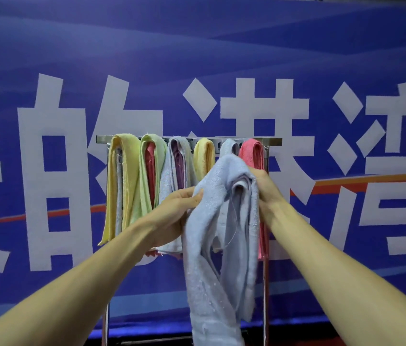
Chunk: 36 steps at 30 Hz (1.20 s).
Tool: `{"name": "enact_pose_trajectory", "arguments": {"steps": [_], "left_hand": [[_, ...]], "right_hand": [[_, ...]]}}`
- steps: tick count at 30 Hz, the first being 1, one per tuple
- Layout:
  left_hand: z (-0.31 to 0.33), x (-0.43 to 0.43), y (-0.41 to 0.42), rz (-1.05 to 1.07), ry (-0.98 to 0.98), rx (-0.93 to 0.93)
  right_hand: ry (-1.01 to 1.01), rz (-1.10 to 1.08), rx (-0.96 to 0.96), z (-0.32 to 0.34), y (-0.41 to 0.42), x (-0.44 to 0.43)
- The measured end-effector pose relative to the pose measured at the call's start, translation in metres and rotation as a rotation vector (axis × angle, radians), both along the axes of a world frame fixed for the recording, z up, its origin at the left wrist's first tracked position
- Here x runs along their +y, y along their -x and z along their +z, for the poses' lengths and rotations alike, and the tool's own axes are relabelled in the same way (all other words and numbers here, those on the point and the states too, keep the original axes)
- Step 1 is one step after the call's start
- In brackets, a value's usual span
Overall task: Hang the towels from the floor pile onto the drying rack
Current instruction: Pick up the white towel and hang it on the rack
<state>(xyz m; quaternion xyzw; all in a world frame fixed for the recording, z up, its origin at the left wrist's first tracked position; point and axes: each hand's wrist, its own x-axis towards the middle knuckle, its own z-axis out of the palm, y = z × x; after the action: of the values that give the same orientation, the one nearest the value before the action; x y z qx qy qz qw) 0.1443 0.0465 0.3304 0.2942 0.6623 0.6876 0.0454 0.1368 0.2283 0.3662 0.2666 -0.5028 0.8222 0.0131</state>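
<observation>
A light blue towel (219,221) hangs bunched between my hands, in front of the drying rack (273,141). My left hand (172,211) pinches its left edge. My right hand (268,188) grips its upper right part, with the fingers hidden behind the cloth. The metal rack carries several draped towels: a yellow towel (122,176), a green towel (144,171) over a red one, a grey towel (172,176) over a purple one, a second yellow towel (204,156), a pale blue towel (229,146) and a pink towel (251,153). The floor pile is out of view.
A big blue banner (221,58) with white characters fills the wall right behind the rack. The rack's right leg (266,308) and left leg (105,328) run down to the floor at the bottom edge.
</observation>
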Motion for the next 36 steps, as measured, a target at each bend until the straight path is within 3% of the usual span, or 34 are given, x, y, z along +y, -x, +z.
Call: {"name": "enact_pose_trajectory", "arguments": {"steps": [7, 13, 19, 26, 31, 36], "left_hand": [[0.042, 0.011, 0.047, 0.204, -0.162, 0.067], [0.082, 0.012, 0.112, 0.378, -0.141, 0.115], [0.138, -0.007, 0.168, 0.564, 0.106, 0.336], [0.165, -0.005, 0.233, 1.030, 0.704, 0.690], [0.143, 0.007, 0.244, 1.220, 0.844, 1.005], [0.134, 0.010, 0.241, 1.260, 0.906, 1.083]], "right_hand": [[-0.046, -0.216, 0.029, 0.030, 0.037, 0.007], [-0.490, -0.640, 0.241, 0.066, 0.102, 0.013], [-0.747, -0.873, 0.366, 0.118, 0.155, 0.017], [-1.175, -1.264, 0.525, 0.140, 0.214, -0.003], [-1.626, -1.415, 0.723, 0.119, 0.230, -0.019], [-1.720, -1.460, 0.862, 0.102, 0.239, -0.024]]}}
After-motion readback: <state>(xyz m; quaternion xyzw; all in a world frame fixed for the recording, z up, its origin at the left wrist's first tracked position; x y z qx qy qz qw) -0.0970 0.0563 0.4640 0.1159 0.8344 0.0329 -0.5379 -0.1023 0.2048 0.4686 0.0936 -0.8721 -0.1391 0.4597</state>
